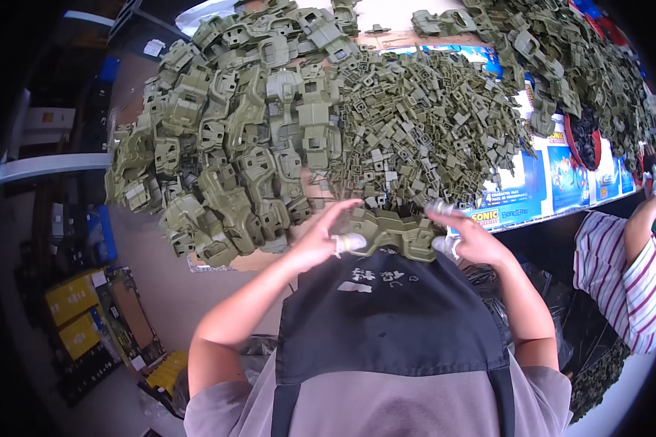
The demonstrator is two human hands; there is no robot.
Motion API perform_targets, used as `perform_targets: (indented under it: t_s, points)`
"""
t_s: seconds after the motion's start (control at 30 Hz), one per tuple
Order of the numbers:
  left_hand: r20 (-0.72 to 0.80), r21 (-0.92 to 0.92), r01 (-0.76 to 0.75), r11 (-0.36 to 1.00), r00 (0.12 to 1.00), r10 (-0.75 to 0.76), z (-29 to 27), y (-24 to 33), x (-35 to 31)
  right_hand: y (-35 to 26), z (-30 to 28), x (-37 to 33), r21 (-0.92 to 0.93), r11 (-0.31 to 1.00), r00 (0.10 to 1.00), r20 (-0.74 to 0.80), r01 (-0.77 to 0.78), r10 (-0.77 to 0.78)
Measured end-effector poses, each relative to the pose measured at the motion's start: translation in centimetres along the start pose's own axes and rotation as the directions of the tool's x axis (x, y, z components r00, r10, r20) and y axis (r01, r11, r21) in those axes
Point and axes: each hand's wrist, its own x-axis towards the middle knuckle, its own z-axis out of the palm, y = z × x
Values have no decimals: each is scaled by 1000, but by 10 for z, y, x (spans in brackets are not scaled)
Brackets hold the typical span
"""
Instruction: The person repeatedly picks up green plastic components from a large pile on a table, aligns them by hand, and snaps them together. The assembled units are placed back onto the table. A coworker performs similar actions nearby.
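Olive-green plastic shell [397, 234], seen from the head camera, sits between 2 bare hands at the near edge of the worktable, just above the person's black apron [386, 320]. Left hand [317, 242] and right hand [479, 242] frame its 2 ends, fingers spread wide and thumbs wrapped in white at the ends; how firmly they grip, I cannot tell. Beyond lie a heap of small green parts [423, 116] and, to the left, many larger green shells [229, 171]. Far right, another person's striped sleeve [616, 273] shows.
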Motion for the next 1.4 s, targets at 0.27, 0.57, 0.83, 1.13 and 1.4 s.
perform_targets:
  t_s: [0.27, 0.57, 0.83, 1.13, 1.4]
  points:
    - [-76, 224, -184, 957, 976, 205, 21, 2, -12, -81, 48, 52, -379, 902, 978, 52, 208, -204]
    - [-86, 322, -159, 933, 977, 196, 30, 21, -10, -48, 19, 63, 143, 936, 931, 133, 322, -341]
    - [-86, 477, -51, 877, 991, 104, 40, 62, 14, -49, -6, 52, 43, 938, 939, 5, 343, -344]
    - [17, 565, -108, 818, 993, 120, 38, 39, 19, -41, 14, 53, 123, 984, 979, 141, 132, -149]
    - [-101, 517, -70, 853, 985, 142, 39, 18, 18, -60, 9, 65, -124, 988, 961, 269, 93, -57]
